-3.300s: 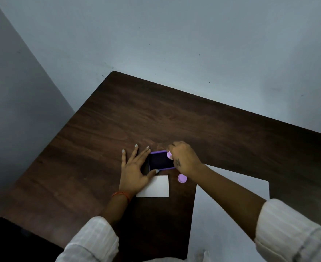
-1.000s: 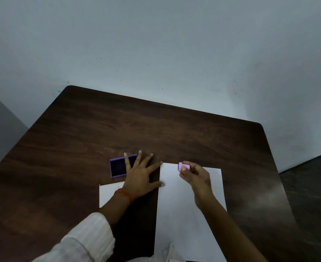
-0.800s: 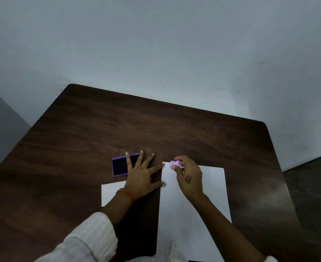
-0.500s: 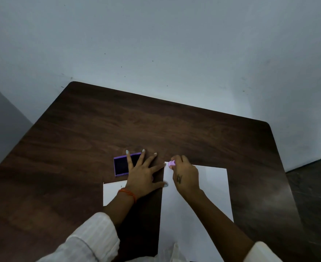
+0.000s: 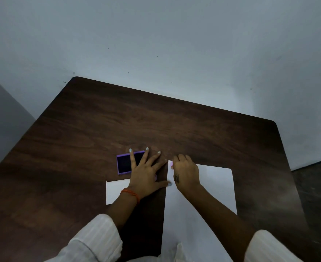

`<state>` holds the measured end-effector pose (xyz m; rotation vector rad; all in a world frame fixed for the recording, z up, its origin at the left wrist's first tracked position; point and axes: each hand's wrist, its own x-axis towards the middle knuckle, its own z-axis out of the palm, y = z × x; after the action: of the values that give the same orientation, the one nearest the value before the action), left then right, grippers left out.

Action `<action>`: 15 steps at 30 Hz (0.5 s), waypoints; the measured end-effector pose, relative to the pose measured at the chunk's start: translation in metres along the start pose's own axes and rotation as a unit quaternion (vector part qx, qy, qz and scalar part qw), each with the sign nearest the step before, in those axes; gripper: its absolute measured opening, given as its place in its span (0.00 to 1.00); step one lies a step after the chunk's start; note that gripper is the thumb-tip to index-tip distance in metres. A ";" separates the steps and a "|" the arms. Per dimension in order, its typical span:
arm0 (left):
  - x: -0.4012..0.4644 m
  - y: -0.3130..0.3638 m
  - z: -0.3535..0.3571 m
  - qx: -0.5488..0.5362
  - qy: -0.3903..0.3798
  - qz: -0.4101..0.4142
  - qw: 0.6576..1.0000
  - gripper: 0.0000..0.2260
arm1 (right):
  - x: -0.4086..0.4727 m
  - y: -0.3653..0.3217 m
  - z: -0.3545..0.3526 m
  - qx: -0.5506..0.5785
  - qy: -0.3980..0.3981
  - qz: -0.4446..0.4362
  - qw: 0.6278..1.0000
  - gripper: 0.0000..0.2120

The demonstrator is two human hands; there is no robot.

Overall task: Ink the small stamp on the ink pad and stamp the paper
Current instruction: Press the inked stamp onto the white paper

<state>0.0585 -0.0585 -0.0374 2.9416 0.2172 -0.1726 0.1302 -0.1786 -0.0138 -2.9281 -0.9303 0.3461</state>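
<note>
A large white paper (image 5: 215,188) lies on the dark wooden table (image 5: 155,125). My right hand (image 5: 186,173) is shut on the small pink stamp (image 5: 171,163) and holds it down at the paper's far left corner; only a sliver of pink shows under the fingers. My left hand (image 5: 145,173) lies flat with fingers spread, its thumb touching the paper's left edge and its fingers over the right part of the purple ink pad (image 5: 124,164). The pad is open, with a dark inked face.
A small white card (image 5: 116,191) lies under my left wrist, near the ink pad. A second pink piece (image 5: 155,176) peeks out beneath my left palm. A pale wall stands behind the table; darker floor shows at the right.
My right hand turned palm-down and lowered the pink stamp from above the paper onto its far left corner. My left hand stayed flat by the ink pad.
</note>
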 end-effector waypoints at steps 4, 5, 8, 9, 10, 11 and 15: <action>0.002 -0.003 0.003 -0.003 0.002 0.010 1.000 0.36 | 0.003 0.002 -0.002 0.010 -0.006 -0.020 1.000 0.18; 0.002 -0.003 0.003 -0.003 0.002 0.014 1.000 0.36 | 0.003 0.003 -0.001 0.012 -0.006 -0.027 1.000 0.18; 0.005 -0.004 0.006 -0.002 0.006 0.019 1.000 0.37 | 0.002 0.004 0.001 0.017 0.002 -0.033 0.999 0.19; 0.005 -0.005 0.006 -0.003 0.008 0.020 1.000 0.36 | 0.002 0.004 0.001 0.019 0.005 -0.030 0.999 0.19; 0.005 -0.005 0.006 -0.004 0.009 0.020 1.000 0.36 | 0.002 0.004 0.002 0.022 0.007 -0.028 0.999 0.19; 0.004 -0.005 0.007 -0.006 0.010 0.020 1.000 0.36 | 0.001 0.005 0.003 0.026 0.008 -0.029 0.999 0.19; 0.003 -0.005 0.007 -0.007 0.012 0.024 1.000 0.36 | -0.001 0.005 0.004 0.029 0.014 -0.049 0.998 0.18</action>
<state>0.0603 -0.0548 -0.0459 2.9338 0.1497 -0.1284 0.1316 -0.1831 -0.0177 -2.8159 -1.0381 0.3215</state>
